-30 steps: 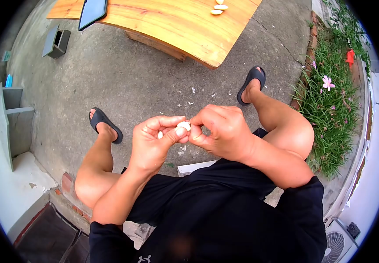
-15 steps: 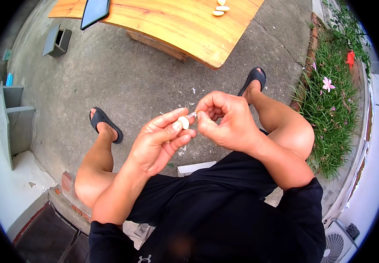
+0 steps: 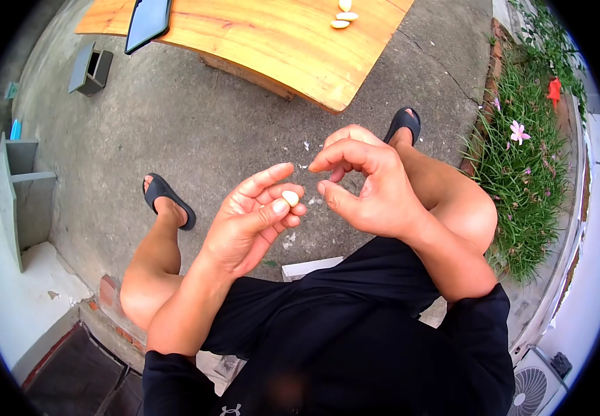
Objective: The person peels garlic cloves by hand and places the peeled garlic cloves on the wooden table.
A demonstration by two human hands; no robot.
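Observation:
Between the thumb and fingers of my left hand (image 3: 248, 218) is a small pale clove-like piece (image 3: 290, 199). My right hand (image 3: 369, 184) is just to its right, thumb and forefinger parted, with nothing visible between them. The two hands do not touch. Small white flakes (image 3: 306, 145) lie on the concrete beyond my hands. Several similar pale pieces (image 3: 346, 16) rest on the wooden table (image 3: 272, 48) at the top of the view.
A dark tablet-like device (image 3: 149, 24) lies at the table's left part. A grey box (image 3: 91, 70) stands on the concrete at the left. Grass with pink flowers (image 3: 520, 132) borders the right side. My sandalled feet are apart on the ground.
My right hand has pulled away from the piece and its thumb and forefinger have opened. The thin bit pinched there half a second ago is gone from its fingertips. My left hand keeps the piece.

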